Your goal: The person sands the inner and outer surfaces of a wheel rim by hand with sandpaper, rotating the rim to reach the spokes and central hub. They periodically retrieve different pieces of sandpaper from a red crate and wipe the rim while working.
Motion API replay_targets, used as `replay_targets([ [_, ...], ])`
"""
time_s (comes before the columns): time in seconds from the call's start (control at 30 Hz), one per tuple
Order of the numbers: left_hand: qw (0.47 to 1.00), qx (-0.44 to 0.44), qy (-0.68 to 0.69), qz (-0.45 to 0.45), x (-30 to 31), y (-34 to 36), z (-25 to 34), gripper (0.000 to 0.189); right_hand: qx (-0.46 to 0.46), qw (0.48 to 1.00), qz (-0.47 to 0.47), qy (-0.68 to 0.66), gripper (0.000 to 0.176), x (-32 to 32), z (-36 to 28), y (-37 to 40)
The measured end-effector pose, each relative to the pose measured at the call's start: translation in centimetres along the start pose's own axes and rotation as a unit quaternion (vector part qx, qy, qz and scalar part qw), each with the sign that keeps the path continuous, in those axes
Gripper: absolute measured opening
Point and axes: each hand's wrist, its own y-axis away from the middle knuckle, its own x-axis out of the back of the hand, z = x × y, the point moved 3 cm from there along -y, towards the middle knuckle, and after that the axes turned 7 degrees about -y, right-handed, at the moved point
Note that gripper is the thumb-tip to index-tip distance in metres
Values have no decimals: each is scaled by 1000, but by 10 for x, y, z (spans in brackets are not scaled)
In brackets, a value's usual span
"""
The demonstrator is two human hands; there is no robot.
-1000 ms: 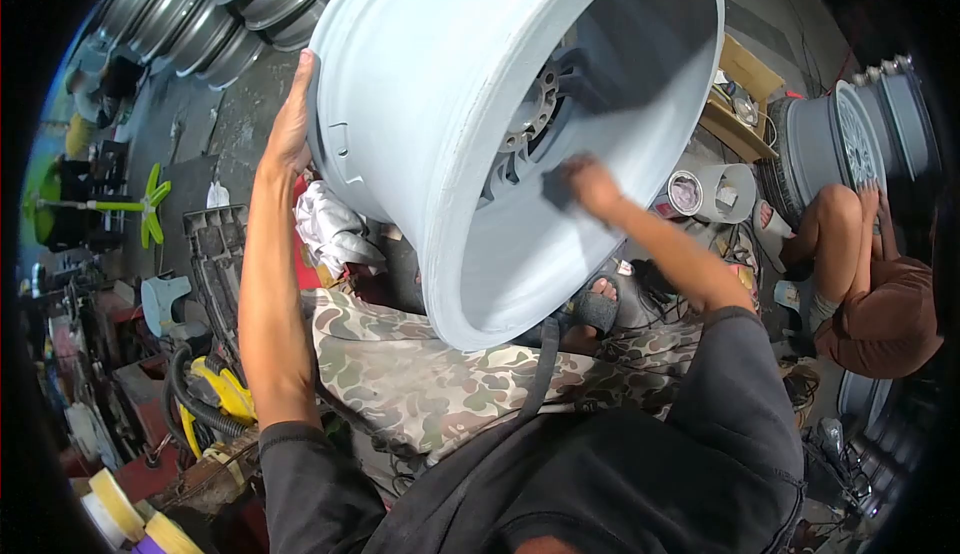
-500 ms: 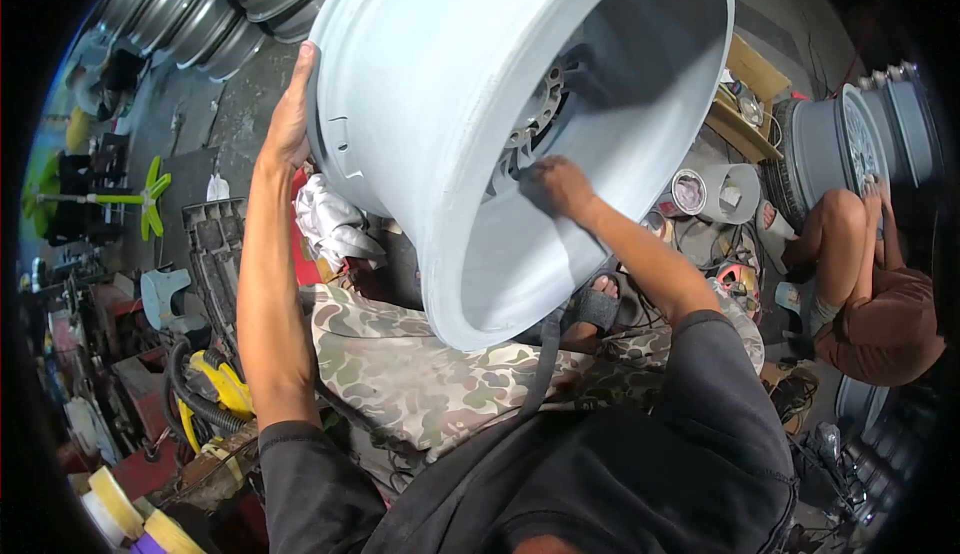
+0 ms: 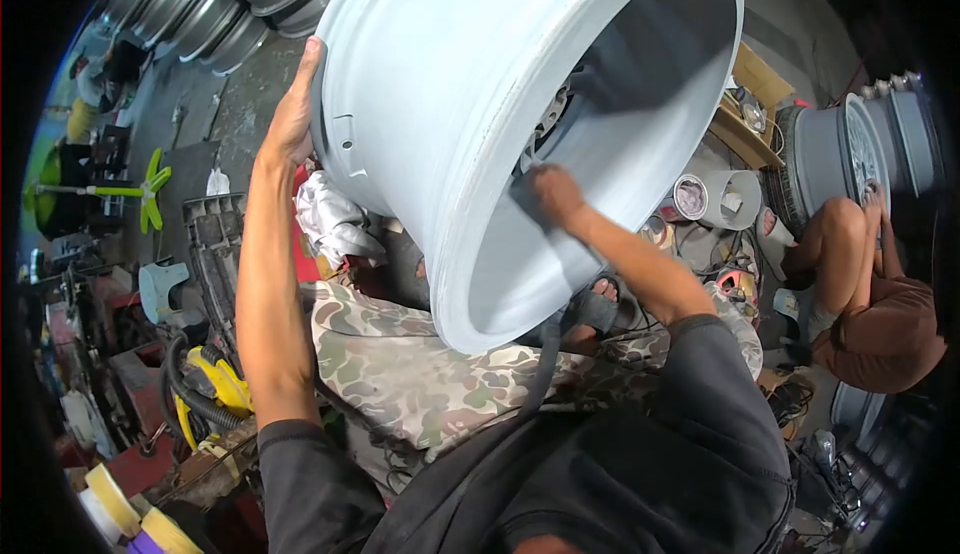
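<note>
A large light-grey wheel rim (image 3: 420, 84) leans tilted in front of me, its wide barrel opening toward the right. My left hand (image 3: 292, 119) grips the far-left lip, thumb up along the edge and the other fingers hidden behind it. Inside the barrel, my right hand (image 3: 560, 197) presses a dark grey abrasive pad (image 3: 530, 201) against the inner wall, close to the hub and spokes (image 3: 548, 119). The pad's exact kind is hard to make out. Below the rim, camouflage cloth (image 3: 400, 374) covers my lap.
Another person (image 3: 880, 324) sits at the right, hands at another wheel (image 3: 830, 154). Near my right arm stand a small tub (image 3: 690, 194), a bucket (image 3: 745, 194) and a cardboard box (image 3: 760, 79). Metal rims (image 3: 180, 4) are stacked upper left; a yellow-black tool (image 3: 215, 389) lies lower left.
My right hand and the pad have shifted slightly down along the barrel's inner wall. The rim has tipped a little to the right, while my left hand keeps its hold.
</note>
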Motion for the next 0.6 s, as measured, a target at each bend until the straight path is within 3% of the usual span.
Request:
replay_targets([
  [0.03,1000,-1,3,1,2,-3,-2,87,-19,997,-46,-57,19,-22,-18,-3],
  [0.1,1000,-9,9,-8,8,-9,-10,89,9,966,88,-241,26,11,-94,-8],
  [0.17,1000,13,10,-12,3,-2,-4,91,-77,875,65,-473,24,40,-142,-14],
  [0.2,999,28,12,-14,1,0,-1,92,-80,874,67,-474,24,38,-141,-11],
  [0.27,1000,22,-18,4,5,-4,-7,93,7,910,104,-402,24,37,-132,-3],
  [0.33,999,11,-44,26,12,-6,-1,95,20,966,45,-254,23,20,-71,16],
  [0.37,996,34,-80,30,15,-4,3,95,-36,987,-19,-157,26,-12,-15,23],
  [0.4,991,57,-115,35,17,-2,5,95,-74,996,-45,9,29,2,29,30],
  [0.47,988,48,-135,58,19,-4,2,93,21,987,-24,157,33,33,101,27],
  [0.53,984,37,-155,79,21,-5,0,92,49,979,-8,197,34,50,106,21],
  [0.6,983,38,-157,81,23,-6,0,91,37,969,-64,235,32,43,89,19],
])
